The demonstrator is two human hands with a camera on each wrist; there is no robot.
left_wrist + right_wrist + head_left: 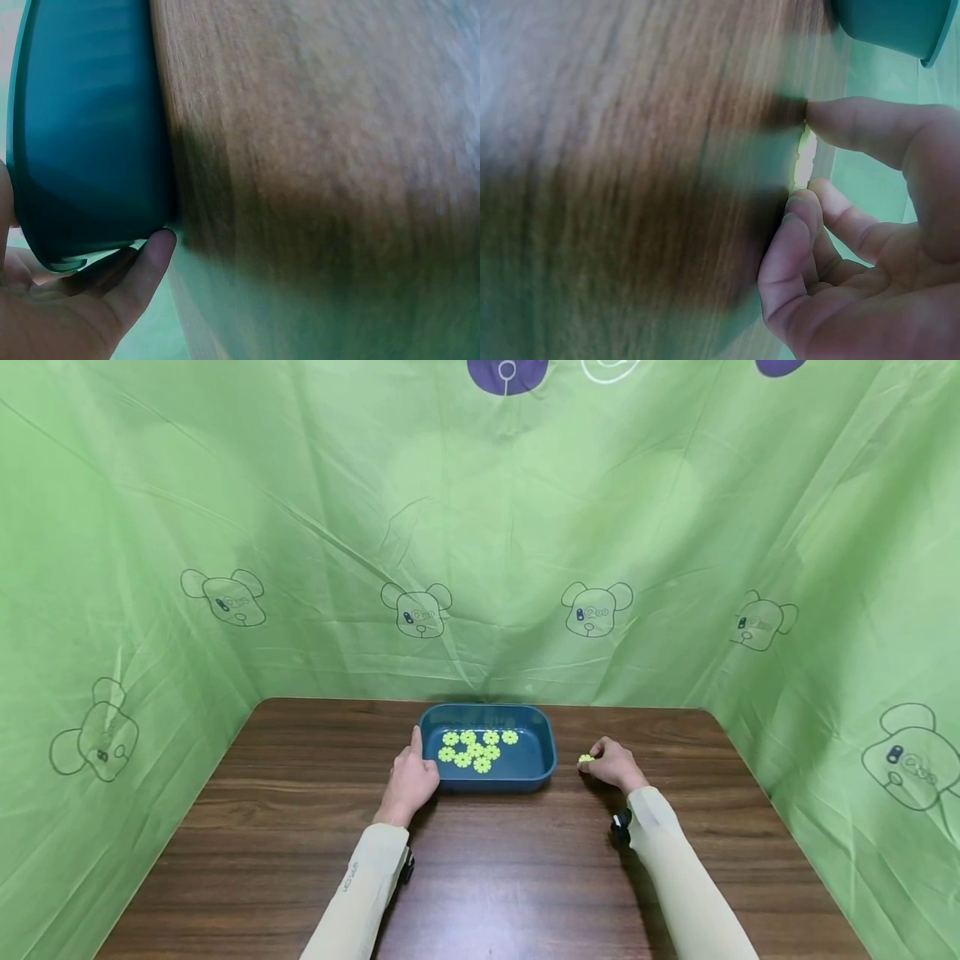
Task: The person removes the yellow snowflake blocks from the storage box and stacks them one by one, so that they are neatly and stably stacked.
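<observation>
A dark blue rectangular basin point(480, 785) stands toward the back of the wooden table. Several flat yellow-green flower-shaped pieces point(482, 765) lie inside it, mostly on the left side. My left hand point(411, 779) holds the basin's left front corner, thumb at the rim and fingers against the outer wall; the left wrist view shows one fingertip point(161, 240) low on that wall. To the right of the basin, my right hand point(617, 766) pinches one yellow-green flower piece point(804, 159) by its edges between thumb and fingers, close over the tabletop.
The brown wood-grain table point(495, 868) reaches back to a green curtain point(510, 652) printed with bear heads, which also hangs along both sides. Each wrist carries a small black device, such as the right one point(621, 828).
</observation>
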